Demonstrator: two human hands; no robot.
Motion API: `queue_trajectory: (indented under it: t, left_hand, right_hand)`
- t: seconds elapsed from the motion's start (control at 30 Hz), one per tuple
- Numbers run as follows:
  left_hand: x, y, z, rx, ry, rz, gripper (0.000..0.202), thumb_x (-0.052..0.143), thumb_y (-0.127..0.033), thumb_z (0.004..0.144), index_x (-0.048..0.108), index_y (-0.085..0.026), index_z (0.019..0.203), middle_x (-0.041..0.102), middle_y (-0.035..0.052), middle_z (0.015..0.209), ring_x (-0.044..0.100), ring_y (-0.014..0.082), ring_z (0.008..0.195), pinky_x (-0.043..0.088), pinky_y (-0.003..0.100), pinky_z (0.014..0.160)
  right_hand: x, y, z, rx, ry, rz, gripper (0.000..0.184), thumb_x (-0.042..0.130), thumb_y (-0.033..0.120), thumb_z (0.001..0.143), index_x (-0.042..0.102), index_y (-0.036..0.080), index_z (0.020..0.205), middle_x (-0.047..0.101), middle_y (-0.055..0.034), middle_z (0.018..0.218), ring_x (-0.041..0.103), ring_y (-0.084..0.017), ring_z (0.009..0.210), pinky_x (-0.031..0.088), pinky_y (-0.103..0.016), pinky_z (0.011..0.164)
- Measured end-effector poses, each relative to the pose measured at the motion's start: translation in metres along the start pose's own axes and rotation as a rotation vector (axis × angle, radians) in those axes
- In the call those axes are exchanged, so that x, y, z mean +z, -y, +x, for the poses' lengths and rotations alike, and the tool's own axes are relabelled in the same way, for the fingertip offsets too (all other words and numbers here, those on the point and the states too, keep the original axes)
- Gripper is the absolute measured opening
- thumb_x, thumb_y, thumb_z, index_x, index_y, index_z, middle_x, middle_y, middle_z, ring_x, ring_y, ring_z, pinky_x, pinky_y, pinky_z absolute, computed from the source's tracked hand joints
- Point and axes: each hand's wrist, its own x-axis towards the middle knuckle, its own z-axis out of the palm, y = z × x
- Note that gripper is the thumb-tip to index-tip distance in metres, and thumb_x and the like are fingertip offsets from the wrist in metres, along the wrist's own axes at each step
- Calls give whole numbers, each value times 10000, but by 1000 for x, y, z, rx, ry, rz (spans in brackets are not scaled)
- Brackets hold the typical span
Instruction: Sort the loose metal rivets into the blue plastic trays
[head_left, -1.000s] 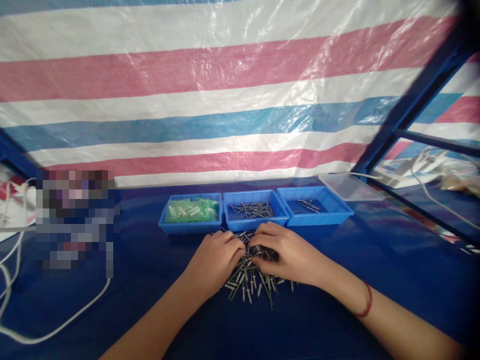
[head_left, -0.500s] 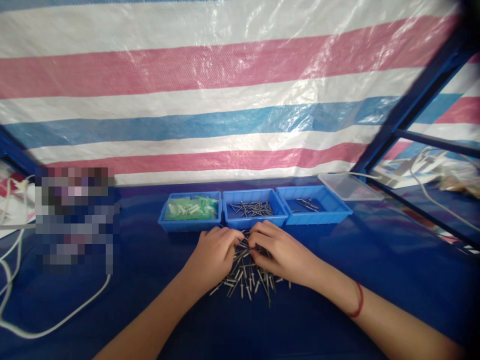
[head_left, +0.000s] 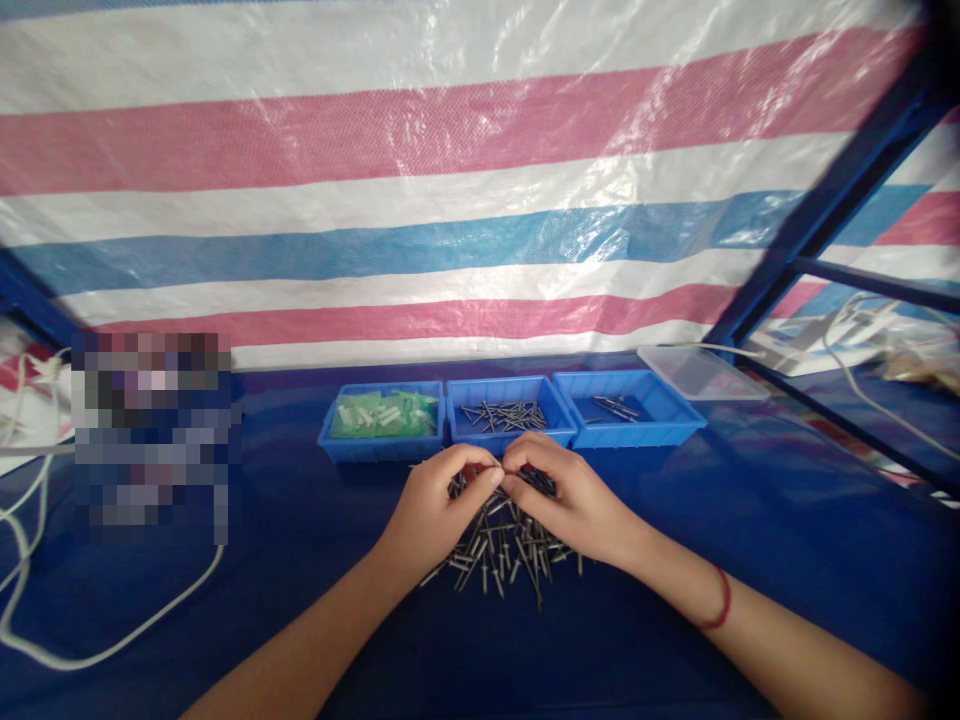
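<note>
Over a loose pile of pop rivets point(head_left: 501, 555) on the blue table, my two hands meet at the fingertips. Thumb and forefinger of my left hand point(head_left: 442, 505) are pinched together. My right hand point(head_left: 574, 500), with a red band on its wrist, pinches at the same spot from the other side. Between them is a small, thin piece, apparently a pop rivet, mostly hidden by the fingertips. Just behind stands a blue bin point(head_left: 559, 395) of metal pins or rivets. The left bin point(head_left: 381, 451) contains green packets with white pieces, and the right bin point(head_left: 637, 436) a few metal pins.
A clear plastic lid point(head_left: 701, 373) lies behind the right bin. White cable point(head_left: 112, 660) loops over the table at left, beside a blurred-out area. Blue metal frame posts point(head_left: 832, 190) rise at the sides, and a striped tarp point(head_left: 390, 240) hangs behind.
Both hands have risen slightly out of the pile and come together, fingertips now touching or nearly so around a small piece. The bins stay where they were.
</note>
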Motion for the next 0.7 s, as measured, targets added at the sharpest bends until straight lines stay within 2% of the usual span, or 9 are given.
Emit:
queue_trajectory:
  t: [0.23,0.53,0.7]
  left_hand:
    - [-1,-2,0,-21,-8,-51,118,521,-254,901,608,-185,858,628,-13,807,556,125,736,406,212,683]
    - [-3,-3,0,-4,-36,-48,79,550,-219,880,605,-176,845,618,-9,800,547,120,725,402,214,678]
    - [-4,-4,2,-11,-40,-21,90,534,-219,889,601,-175,850,610,-4,808,554,128,746,408,223,699]
  right_hand:
    - [0,-1,-1,-10,34,25,76,535,200,874,609,209,891,632,-41,846,576,-175,822,457,-347,767]
    - [2,0,-1,14,-45,33,59,563,201,855,607,208,815,616,-30,790,572,-173,778,459,-330,720]
    - [-3,-1,0,35,-119,44,47,560,189,851,603,206,839,588,-25,801,548,-156,755,455,-305,694]
